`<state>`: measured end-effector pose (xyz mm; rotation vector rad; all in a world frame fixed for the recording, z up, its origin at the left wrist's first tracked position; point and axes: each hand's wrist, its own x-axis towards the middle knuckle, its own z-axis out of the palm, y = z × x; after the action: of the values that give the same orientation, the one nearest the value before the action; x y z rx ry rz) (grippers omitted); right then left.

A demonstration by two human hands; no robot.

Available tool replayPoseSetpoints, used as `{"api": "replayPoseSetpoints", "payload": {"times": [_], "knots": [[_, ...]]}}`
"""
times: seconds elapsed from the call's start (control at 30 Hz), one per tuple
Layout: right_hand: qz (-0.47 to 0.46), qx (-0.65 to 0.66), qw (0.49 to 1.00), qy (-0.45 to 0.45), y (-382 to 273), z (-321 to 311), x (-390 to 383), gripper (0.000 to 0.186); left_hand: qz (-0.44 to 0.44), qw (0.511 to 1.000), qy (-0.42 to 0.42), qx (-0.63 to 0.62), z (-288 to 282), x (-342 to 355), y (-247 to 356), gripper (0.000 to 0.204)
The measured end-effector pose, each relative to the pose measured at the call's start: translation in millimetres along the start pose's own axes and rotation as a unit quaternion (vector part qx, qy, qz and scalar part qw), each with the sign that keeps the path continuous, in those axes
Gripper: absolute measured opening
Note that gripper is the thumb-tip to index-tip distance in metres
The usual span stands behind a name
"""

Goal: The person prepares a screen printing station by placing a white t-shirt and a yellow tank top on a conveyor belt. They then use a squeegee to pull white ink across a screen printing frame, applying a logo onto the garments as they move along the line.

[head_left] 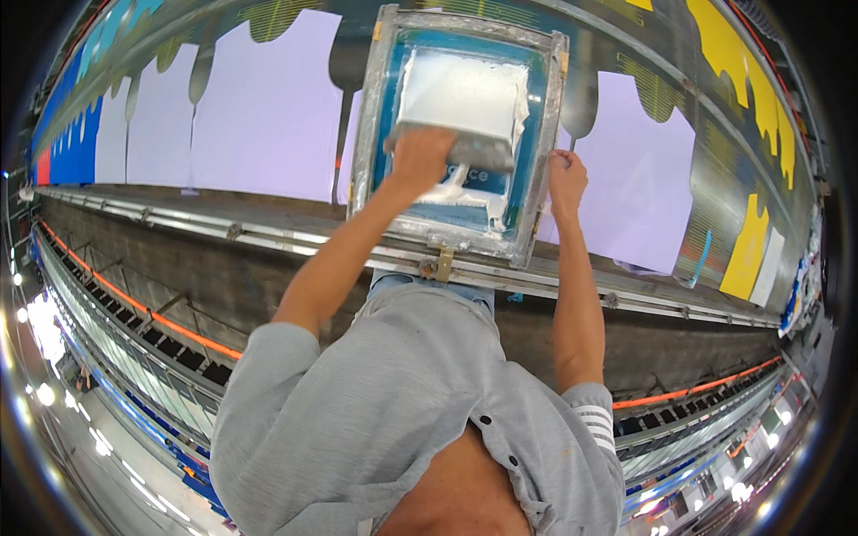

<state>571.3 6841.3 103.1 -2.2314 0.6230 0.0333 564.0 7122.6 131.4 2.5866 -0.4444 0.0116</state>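
My left hand [422, 159] is wrapped round the grey squeegee [485, 150], which lies across the printing screen and looks slightly blurred. A thick sheet of white ink [465, 85] covers the far part of the mesh, with streaks and smears nearer to me. Around the blue-bordered mesh runs a worn metal screen frame [368, 116], set down over the fabric. Beside the frame's right edge, my right hand [567, 183] is closed with its fingers curled. Whether those fingers grip the frame or anything else cannot be made out.
Pale lilac cut garment panels [265, 112] lie flat along the table, with another lilac panel [643, 179] to the right. Blue pieces [73, 143] are at the far left, yellow ones [744, 250] at the right. A metal rail [295, 238] edges the table nearest me.
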Motion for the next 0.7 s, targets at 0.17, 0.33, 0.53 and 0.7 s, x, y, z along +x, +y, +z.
{"api": "replayPoseSetpoints", "payload": {"times": [0.17,0.33,0.53,0.7], "knots": [[-0.049,-0.017,0.998,0.036,-11,-2,-6,0.031,0.007,0.999,0.038,0.039,9,-130,46,0.039],[-0.076,-0.001,0.995,0.071,-13,1,-11,0.030,0.002,1.000,0.005,0.006,-4,-147,43,0.047],[-0.108,0.033,0.990,0.080,-76,64,-45,0.028,-0.039,0.998,-0.047,-0.026,-65,-145,-29,0.043],[-0.103,0.102,0.988,0.059,-148,196,-108,0.028,-0.052,0.996,-0.068,0.011,-142,-185,-158,0.044]]}}
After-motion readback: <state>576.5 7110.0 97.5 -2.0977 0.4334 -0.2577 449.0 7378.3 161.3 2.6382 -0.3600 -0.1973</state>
